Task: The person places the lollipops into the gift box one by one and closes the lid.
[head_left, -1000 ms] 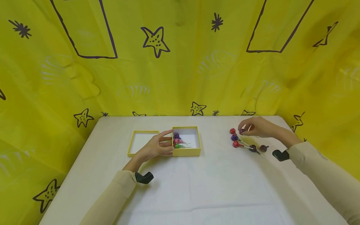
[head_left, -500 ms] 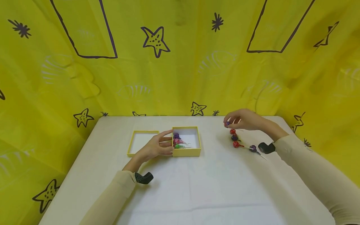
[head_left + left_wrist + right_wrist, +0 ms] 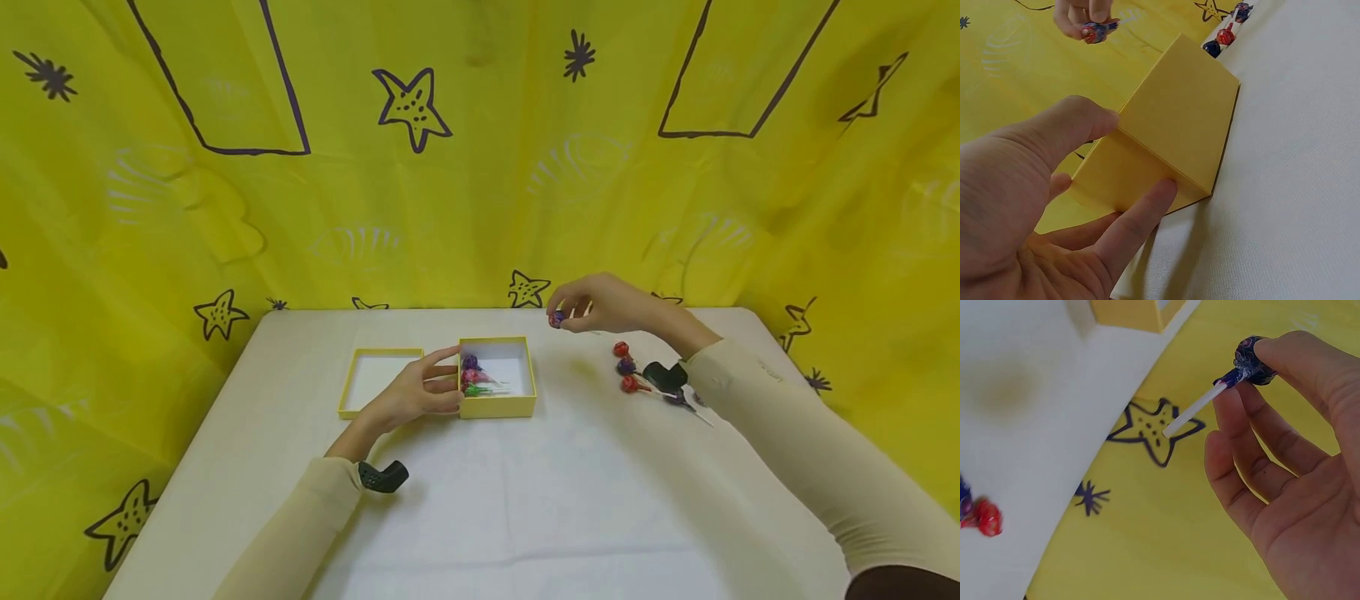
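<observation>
My left hand (image 3: 416,387) holds the left side of a yellow-edged box (image 3: 497,407), thumb and fingertips on its walls. Inside the white interior lie a purple lollipop (image 3: 470,362), a pink lollipop (image 3: 470,377) and a green one (image 3: 474,389), sticks pointing right. Above the table's back edge, right of the box, my right hand (image 3: 607,304) pinches a dark purple wrapped lollipop (image 3: 1250,361) by its head between thumb and fingers. Its white stick (image 3: 1194,411) points away from the palm in the right wrist view.
A shallow yellow-rimmed lid (image 3: 360,383) lies left of the box, partly behind the left hand. Several lollipops lie at the right, among them a red one (image 3: 621,349) and another red one (image 3: 630,384). A yellow patterned curtain (image 3: 480,192) hangs behind the white table (image 3: 450,517).
My right hand has lifted the purple lollipop from beside the loose ones at the right and carried it left towards the box. The left hand stays on the box.
</observation>
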Action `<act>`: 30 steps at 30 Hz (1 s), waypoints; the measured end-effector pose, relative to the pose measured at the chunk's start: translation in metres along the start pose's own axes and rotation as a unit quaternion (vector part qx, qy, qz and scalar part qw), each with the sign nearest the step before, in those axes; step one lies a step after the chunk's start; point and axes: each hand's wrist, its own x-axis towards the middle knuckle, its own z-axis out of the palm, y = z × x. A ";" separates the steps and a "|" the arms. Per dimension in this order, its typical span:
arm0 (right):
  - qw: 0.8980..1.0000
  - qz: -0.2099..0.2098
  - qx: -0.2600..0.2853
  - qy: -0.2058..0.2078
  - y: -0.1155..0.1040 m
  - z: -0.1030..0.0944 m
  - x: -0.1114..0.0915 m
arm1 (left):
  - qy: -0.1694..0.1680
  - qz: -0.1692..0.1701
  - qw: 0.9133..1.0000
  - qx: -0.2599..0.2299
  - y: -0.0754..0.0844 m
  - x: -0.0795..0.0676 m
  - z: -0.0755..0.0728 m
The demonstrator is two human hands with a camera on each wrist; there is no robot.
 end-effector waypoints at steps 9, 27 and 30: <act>0.999 -0.031 0.008 -0.014 -0.023 0.015 0.028 | 0.005 -0.002 1.000 0.005 0.000 0.000 0.000; 0.995 -0.042 0.065 -0.057 -0.040 0.065 0.060 | 0.001 -0.008 1.000 0.014 0.002 0.001 0.001; 0.995 -0.037 0.071 -0.062 -0.036 0.075 0.065 | 0.003 -0.008 1.000 0.015 0.001 0.001 0.000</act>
